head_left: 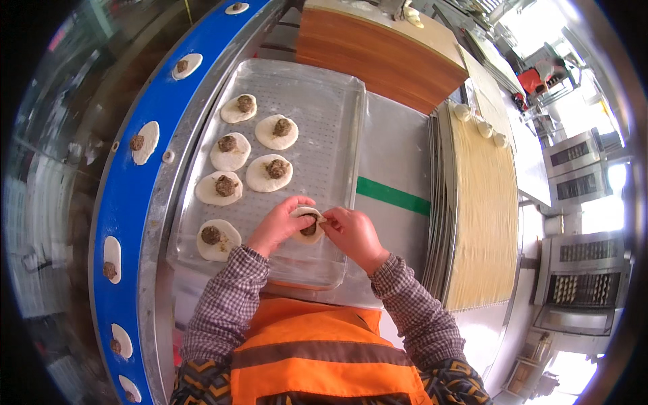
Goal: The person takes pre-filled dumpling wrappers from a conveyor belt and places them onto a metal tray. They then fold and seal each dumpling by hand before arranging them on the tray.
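Nearest, an orange vest (324, 351) and two checked sleeves (223, 304) fill the lower edge. Just beyond them both hands meet over the near end of a perforated metal tray (331, 135). The left hand (278, 226) cups a dough round (308, 225) from the left, its fingers (297, 202) curled over the top rim of the round; the right hand (354, 233) closes in from the right, its fingers (325, 219) pinching the round's right edge. So the round sits between the two sets of fingers, touched by both, with its dark filling showing in the gap. Both hands are partly closed around it, not flat and not clenched.

To the left on the tray lies a filled round (217, 239), apart from the hands. Farther up are five more rounds (268, 173) in two loose columns, each with a dark lump of filling in the middle.

Left of the tray curves a blue belt (128, 196) carrying more filled rounds. Right of the tray lies a steel surface (398, 155) with a green stripe (391, 196), then a stack of trays (482, 216). Farthest, a wooden board (378, 54) stands beyond the tray.
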A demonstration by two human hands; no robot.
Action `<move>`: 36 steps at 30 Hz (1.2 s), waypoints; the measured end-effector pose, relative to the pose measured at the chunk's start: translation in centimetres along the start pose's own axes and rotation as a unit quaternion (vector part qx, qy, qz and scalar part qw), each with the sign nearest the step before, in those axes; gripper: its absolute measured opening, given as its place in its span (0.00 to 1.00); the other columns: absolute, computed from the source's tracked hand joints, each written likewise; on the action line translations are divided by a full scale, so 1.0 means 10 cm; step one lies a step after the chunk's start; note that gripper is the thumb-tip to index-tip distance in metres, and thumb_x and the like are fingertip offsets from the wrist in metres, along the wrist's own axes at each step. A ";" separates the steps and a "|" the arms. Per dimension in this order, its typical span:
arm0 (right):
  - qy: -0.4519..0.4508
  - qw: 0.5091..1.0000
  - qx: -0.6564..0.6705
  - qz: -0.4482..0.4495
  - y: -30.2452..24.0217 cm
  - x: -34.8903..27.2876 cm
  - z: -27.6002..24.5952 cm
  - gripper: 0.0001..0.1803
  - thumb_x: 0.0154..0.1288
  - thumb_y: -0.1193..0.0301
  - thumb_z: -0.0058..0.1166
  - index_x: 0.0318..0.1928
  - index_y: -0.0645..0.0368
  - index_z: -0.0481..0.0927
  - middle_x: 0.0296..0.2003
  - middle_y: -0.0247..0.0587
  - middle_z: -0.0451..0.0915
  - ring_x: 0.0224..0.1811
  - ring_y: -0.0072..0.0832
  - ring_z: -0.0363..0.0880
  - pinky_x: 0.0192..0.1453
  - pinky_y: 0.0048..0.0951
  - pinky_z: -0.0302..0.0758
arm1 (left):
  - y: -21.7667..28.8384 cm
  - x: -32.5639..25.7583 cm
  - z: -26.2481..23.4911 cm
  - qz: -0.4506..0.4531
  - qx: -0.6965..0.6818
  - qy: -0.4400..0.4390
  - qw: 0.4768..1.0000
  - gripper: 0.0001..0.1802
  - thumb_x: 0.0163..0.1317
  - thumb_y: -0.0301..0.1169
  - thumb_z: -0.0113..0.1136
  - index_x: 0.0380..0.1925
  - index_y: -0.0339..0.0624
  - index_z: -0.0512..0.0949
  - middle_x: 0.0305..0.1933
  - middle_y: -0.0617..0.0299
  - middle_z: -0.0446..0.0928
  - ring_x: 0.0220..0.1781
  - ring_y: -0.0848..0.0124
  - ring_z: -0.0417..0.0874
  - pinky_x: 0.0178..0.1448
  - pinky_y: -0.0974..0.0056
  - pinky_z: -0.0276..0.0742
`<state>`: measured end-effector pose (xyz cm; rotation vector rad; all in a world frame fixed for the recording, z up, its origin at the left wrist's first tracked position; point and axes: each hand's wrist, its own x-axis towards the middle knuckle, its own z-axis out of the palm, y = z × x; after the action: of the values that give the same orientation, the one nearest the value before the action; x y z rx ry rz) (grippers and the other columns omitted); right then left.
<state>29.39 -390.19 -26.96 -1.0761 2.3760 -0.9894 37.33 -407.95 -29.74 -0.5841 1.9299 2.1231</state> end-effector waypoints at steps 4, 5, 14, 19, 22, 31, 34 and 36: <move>-0.011 0.997 -0.022 -0.078 -0.28 0.07 -0.01 0.08 0.61 0.73 0.56 0.41 0.59 0.81 0.30 0.50 0.82 0.34 0.47 0.82 0.37 0.42 0.78 | 0.04 -0.27 -0.07 0.034 0.058 0.037 0.997 0.18 0.63 0.28 0.60 0.53 0.38 0.77 0.41 0.58 0.82 0.46 0.71 0.82 0.52 0.66 0.77; -0.025 0.994 -0.027 -0.103 -0.32 0.09 0.01 0.08 0.61 0.73 0.56 0.41 0.59 0.81 0.30 0.49 0.82 0.34 0.47 0.82 0.37 0.42 0.79 | 0.04 -0.31 -0.10 0.017 0.103 0.031 0.994 0.18 0.63 0.28 0.60 0.54 0.38 0.77 0.41 0.57 0.82 0.46 0.71 0.82 0.53 0.66 0.77; -0.054 0.991 -0.007 -0.124 -0.59 0.10 0.17 0.08 0.60 0.73 0.58 0.40 0.59 0.81 0.32 0.50 0.82 0.32 0.50 0.80 0.36 0.44 0.78 | -0.02 -0.35 -0.53 -0.002 0.204 -0.116 0.972 0.21 0.63 0.30 0.60 0.56 0.40 0.75 0.45 0.57 0.82 0.48 0.70 0.83 0.51 0.66 0.78; -0.011 0.991 0.016 -0.134 -0.61 0.09 0.22 0.07 0.59 0.74 0.58 0.38 0.61 0.81 0.30 0.52 0.82 0.32 0.50 0.81 0.38 0.41 0.79 | -0.16 -0.54 -0.62 -0.061 -0.189 -0.117 0.973 0.25 0.64 0.31 0.60 0.61 0.42 0.72 0.49 0.61 0.80 0.47 0.73 0.83 0.39 0.69 0.81; -0.016 0.987 0.154 -0.036 -0.60 0.11 0.31 0.06 0.59 0.76 0.57 0.37 0.62 0.82 0.30 0.51 0.82 0.32 0.47 0.82 0.39 0.37 0.79 | -0.24 -0.62 -0.55 -0.051 -0.046 -0.028 0.997 0.24 0.63 0.31 0.60 0.60 0.42 0.73 0.45 0.63 0.80 0.39 0.75 0.83 0.32 0.71 0.80; -0.074 0.980 0.181 0.019 -0.60 0.08 0.42 0.06 0.64 0.76 0.59 0.38 0.67 0.80 0.26 0.43 0.82 0.27 0.25 0.81 0.33 0.26 0.77 | -0.23 -0.53 -0.57 -0.011 0.148 -0.058 0.987 0.23 0.55 0.39 0.66 0.47 0.36 0.78 0.29 0.54 0.84 0.33 0.64 0.86 0.39 0.60 0.79; -0.078 0.989 0.126 -0.003 -0.60 0.04 0.47 0.08 0.64 0.74 0.58 0.39 0.66 0.80 0.26 0.46 0.81 0.26 0.27 0.81 0.33 0.29 0.77 | -0.32 -0.53 -0.59 -0.015 0.116 -0.025 0.993 0.16 0.57 0.31 0.61 0.45 0.37 0.79 0.31 0.54 0.84 0.29 0.68 0.85 0.37 0.62 0.79; -0.061 0.990 0.119 0.039 -0.59 0.04 0.51 0.08 0.64 0.73 0.58 0.39 0.67 0.80 0.26 0.45 0.81 0.26 0.27 0.81 0.33 0.28 0.77 | -0.41 -0.53 -0.58 -0.002 0.017 0.032 0.999 0.14 0.57 0.28 0.60 0.43 0.37 0.80 0.31 0.54 0.84 0.28 0.70 0.84 0.35 0.62 0.80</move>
<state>35.04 -395.52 -26.30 -0.9217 2.1229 -1.1122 44.62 -412.65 -31.55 -0.6569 1.9923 2.0892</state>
